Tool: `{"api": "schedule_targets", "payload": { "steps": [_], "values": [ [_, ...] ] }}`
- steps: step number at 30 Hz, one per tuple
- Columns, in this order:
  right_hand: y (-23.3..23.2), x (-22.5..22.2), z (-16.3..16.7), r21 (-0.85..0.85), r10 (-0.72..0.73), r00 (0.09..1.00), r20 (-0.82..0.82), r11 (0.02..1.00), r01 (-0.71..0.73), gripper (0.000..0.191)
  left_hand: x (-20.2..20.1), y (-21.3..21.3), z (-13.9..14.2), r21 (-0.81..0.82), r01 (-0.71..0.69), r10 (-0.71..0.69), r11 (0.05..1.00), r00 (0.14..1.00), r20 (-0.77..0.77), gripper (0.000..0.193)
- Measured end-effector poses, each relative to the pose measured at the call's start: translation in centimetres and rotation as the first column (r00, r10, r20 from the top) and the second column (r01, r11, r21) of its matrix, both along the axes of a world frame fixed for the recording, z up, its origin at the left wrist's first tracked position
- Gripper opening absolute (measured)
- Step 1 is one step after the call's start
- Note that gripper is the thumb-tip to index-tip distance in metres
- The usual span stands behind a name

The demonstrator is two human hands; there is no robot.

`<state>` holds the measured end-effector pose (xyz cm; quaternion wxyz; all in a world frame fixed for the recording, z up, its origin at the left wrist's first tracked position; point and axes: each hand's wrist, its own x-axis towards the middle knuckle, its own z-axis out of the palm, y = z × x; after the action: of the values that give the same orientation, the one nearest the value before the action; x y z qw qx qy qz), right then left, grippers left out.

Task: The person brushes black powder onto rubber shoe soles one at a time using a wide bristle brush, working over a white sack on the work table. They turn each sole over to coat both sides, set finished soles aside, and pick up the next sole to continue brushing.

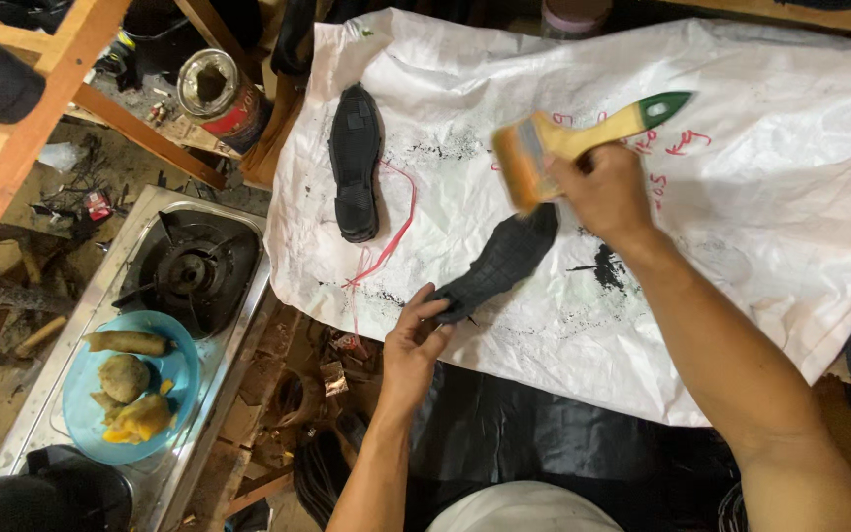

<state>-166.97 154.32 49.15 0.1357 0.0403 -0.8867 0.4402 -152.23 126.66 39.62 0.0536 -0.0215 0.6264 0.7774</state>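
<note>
A person stood over a worktop (819, 296) covered by a white woven sheet (741, 148) smudged with black. The left hand (416, 340) pinched the near end of a black shoe sole (499, 261), pinning it close to the worktop's near edge. The right hand (603, 192) was closed around the handle of a wide yellow brush (568, 143) with a green tip, its bristles blurred just above the sole's far end. This looked like a brushing step under way; the next stroke seemed to call for a firm pinch so the sole would not slide. A second black sole (357, 163) lay near the left edge, well apart. The sheet's right half offered open room. Beyond the left edge sat a gas stove (194, 266) and a blue plate (174, 389) of food.
</note>
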Motion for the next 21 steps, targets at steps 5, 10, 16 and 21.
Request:
{"api": "schedule_targets", "payload": {
  "steps": [5, 10, 16, 21],
  "values": [
    [-3.8, 3.3, -2.4, 0.159, 0.269, 0.952, 0.146, 0.943, -0.291, 0.037, 0.2, 1.8, -1.6, 0.118, -0.067, 0.041, 0.991, 0.976, 0.214, 0.033],
    [-0.7, 1.7, -3.2, 0.343, 0.014, 0.98, 0.197, 0.936, -0.082, 0.04, 0.3, 1.8, -2.6, 0.173, -0.167, 0.125, 0.971, 0.965, 0.232, 0.034],
    [2.5, 0.9, -4.0, 0.357, 0.158, 0.987, 0.018, 0.921, -0.154, 0.038, 0.5, 1.4, -2.5, 0.212, -0.187, 0.15, 0.959, 0.972, 0.182, 0.036],
    [2.6, 1.5, -3.9, 0.44, -0.009, 1.0, 0.011, 0.898, 0.003, 0.032, 0.7, 1.5, -3.4, 0.192, -0.179, 0.146, 0.965, 0.974, 0.174, 0.038]
  ]
}}
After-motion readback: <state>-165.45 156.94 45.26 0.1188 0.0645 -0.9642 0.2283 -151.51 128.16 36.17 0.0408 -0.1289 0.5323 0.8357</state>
